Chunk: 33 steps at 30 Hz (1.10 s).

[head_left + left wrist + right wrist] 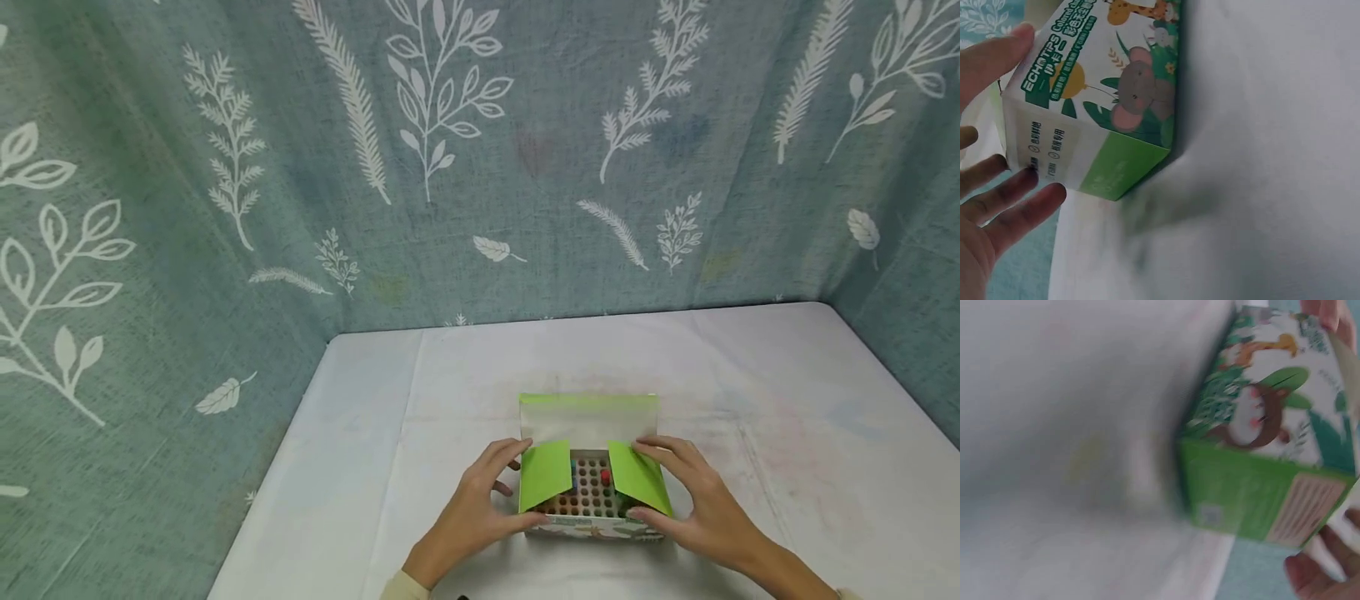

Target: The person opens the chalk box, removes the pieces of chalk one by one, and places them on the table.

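Note:
On the white-covered table stands a small cardboard box (596,528) printed with animals and the words "ECHOTIPS Colored". Its lid (588,421) is raised at the back, and its green left flap (545,473) and right flap (640,477) slant over the inside. Between them shows a grid of round holes with a red stick (605,477) in it; the flaps hide the rest. My left hand (480,497) holds the left end, thumb on the front edge, fingers along the side. At the other end, my right hand (701,500) has fingertips on the right flap and its thumb on the front edge.
A white cloth (435,417) covers the table. Behind it and at both sides hangs a blue-green curtain (540,208) with white leaf patterns. In the left wrist view, the box's end (1063,153) casts a shadow on the cloth.

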{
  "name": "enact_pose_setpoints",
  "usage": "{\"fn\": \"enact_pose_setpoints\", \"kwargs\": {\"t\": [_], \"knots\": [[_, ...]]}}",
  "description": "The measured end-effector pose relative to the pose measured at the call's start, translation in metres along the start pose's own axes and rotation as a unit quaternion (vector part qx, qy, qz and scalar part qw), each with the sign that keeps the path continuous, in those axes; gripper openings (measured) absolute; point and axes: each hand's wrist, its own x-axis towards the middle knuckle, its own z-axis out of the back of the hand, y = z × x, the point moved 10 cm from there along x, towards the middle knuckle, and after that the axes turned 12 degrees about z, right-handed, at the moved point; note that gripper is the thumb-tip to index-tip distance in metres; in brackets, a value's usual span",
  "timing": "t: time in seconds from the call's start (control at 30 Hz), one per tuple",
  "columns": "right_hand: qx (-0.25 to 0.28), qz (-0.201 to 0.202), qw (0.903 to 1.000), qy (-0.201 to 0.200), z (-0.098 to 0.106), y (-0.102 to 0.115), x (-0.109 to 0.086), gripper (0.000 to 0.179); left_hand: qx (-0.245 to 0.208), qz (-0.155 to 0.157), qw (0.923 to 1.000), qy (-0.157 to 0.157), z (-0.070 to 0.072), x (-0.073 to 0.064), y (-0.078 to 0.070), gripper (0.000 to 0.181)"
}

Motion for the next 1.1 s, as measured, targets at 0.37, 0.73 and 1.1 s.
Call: {"fn": "enact_pose_setpoints", "kwargs": {"t": [0.37,0.73,1.1], "knots": [[-0.046,-0.047,0.9973,0.031,0.017,0.001,0.006,0.076,0.093,-0.030,0.9918,-0.083,0.021,-0.001,-0.014,0.081],[-0.237,0.079,0.9656,0.072,0.041,0.020,0.011,0.033,0.280,-0.131,0.9462,-0.096,0.023,-0.008,-0.049,0.068],[0.053,0.004,0.9945,0.090,-0.002,-0.001,0.016,0.031,0.287,-0.019,0.9578,-0.004,0.001,0.000,-0.030,0.060]]}}
